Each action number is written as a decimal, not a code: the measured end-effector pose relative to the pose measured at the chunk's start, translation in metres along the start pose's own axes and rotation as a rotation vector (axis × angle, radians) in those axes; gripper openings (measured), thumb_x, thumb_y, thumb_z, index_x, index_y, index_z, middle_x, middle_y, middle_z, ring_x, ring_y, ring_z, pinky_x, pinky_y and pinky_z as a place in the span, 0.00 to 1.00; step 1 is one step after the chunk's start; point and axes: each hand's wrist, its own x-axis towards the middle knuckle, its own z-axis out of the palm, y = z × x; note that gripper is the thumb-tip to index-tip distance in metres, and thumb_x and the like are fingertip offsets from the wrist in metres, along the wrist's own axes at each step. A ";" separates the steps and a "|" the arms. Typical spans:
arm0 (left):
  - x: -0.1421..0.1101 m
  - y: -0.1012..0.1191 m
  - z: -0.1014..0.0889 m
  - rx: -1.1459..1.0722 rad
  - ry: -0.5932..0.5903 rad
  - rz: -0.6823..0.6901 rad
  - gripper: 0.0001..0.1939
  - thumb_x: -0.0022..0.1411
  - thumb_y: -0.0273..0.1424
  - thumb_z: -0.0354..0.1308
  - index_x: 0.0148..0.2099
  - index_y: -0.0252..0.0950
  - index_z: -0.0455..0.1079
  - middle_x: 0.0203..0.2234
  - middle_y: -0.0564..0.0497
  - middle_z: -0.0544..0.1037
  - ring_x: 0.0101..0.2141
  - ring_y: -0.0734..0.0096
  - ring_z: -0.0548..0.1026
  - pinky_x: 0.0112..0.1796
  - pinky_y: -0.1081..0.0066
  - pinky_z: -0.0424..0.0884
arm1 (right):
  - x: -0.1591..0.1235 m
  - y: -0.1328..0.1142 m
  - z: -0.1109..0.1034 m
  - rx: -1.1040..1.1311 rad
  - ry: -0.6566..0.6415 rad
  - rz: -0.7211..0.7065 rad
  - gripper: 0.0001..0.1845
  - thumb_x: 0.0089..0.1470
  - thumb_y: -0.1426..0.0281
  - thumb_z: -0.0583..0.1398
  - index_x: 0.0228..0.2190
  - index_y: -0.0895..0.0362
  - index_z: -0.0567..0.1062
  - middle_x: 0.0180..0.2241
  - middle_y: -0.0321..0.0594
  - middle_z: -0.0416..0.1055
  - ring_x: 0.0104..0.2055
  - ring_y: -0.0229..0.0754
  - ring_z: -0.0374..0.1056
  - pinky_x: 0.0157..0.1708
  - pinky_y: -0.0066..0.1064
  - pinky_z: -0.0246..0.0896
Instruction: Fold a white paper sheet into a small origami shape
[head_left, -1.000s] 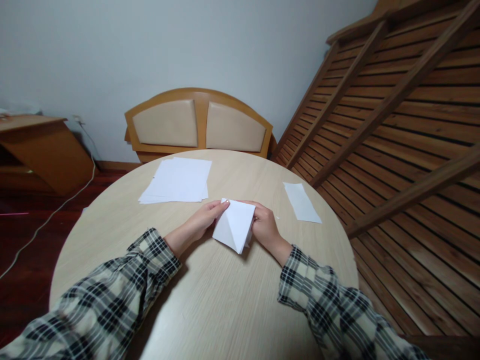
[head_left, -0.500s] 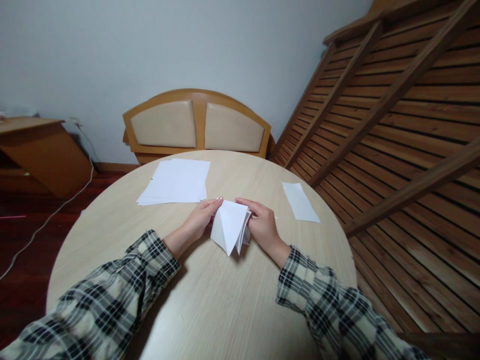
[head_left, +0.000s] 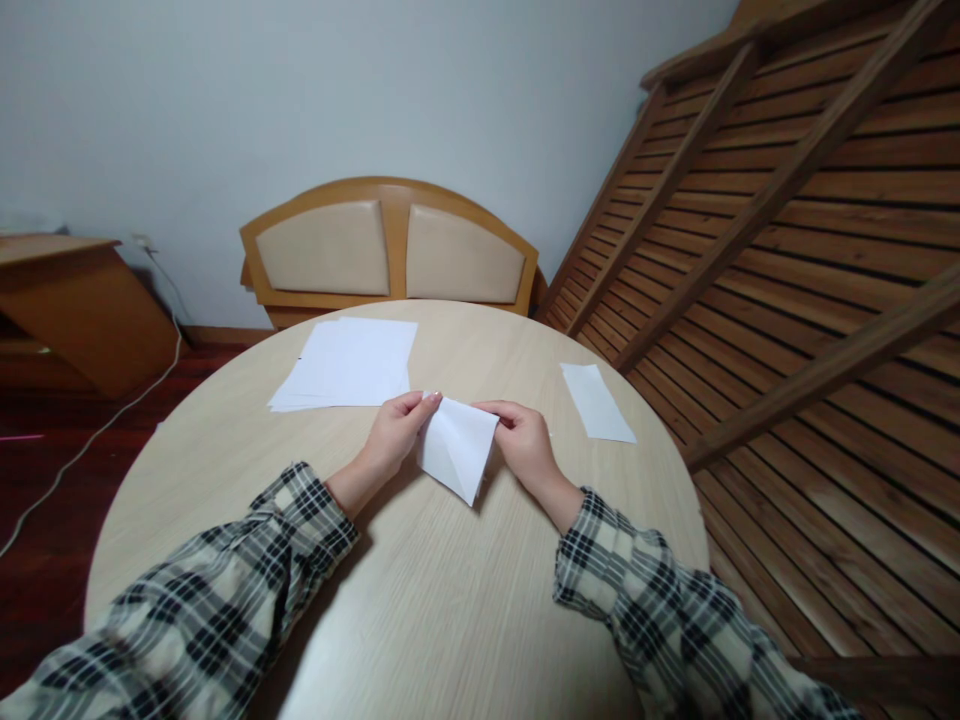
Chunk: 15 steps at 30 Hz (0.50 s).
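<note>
A folded white paper point(head_left: 457, 447), creased down its middle, is held just above the round pale wooden table point(head_left: 420, 590). My left hand point(head_left: 395, 435) pinches its upper left corner with fingertips. On the other side, my right hand point(head_left: 525, 440) pinches the upper right corner. The paper's lower point hangs toward me, close to the tabletop. Both forearms wear plaid sleeves and rest on the table.
A stack of white sheets point(head_left: 349, 363) lies beyond my left hand. A small white paper strip point(head_left: 597, 401) lies to the right near the table edge. A padded wooden chair back point(head_left: 390, 250) stands behind the table. Slatted wooden panels point(head_left: 787, 250) lean at the right.
The paper's layers have been closed together and flattened into a narrower shape. Both hands moved slightly up the paper to pinch its top corners.
</note>
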 end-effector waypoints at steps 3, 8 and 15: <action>-0.001 0.002 -0.002 0.055 0.023 0.072 0.16 0.56 0.40 0.60 0.24 0.34 0.66 0.17 0.56 0.62 0.20 0.77 0.57 0.21 0.73 0.52 | 0.003 0.003 -0.001 0.087 -0.054 0.049 0.14 0.46 0.74 0.57 0.33 0.55 0.81 0.35 0.41 0.79 0.38 0.43 0.74 0.36 0.34 0.68; -0.004 0.006 -0.001 0.104 0.057 0.143 0.17 0.59 0.42 0.57 0.24 0.35 0.65 0.18 0.56 0.62 0.21 0.75 0.57 0.22 0.73 0.53 | 0.002 0.006 0.002 0.204 -0.053 0.157 0.14 0.47 0.70 0.57 0.34 0.55 0.81 0.33 0.41 0.79 0.32 0.41 0.72 0.30 0.31 0.67; -0.006 0.010 -0.002 0.151 0.110 0.194 0.14 0.60 0.40 0.56 0.29 0.35 0.71 0.22 0.53 0.69 0.23 0.73 0.62 0.22 0.73 0.57 | 0.004 0.004 -0.005 0.377 -0.158 0.133 0.14 0.50 0.67 0.57 0.38 0.53 0.80 0.41 0.41 0.77 0.41 0.42 0.72 0.40 0.35 0.67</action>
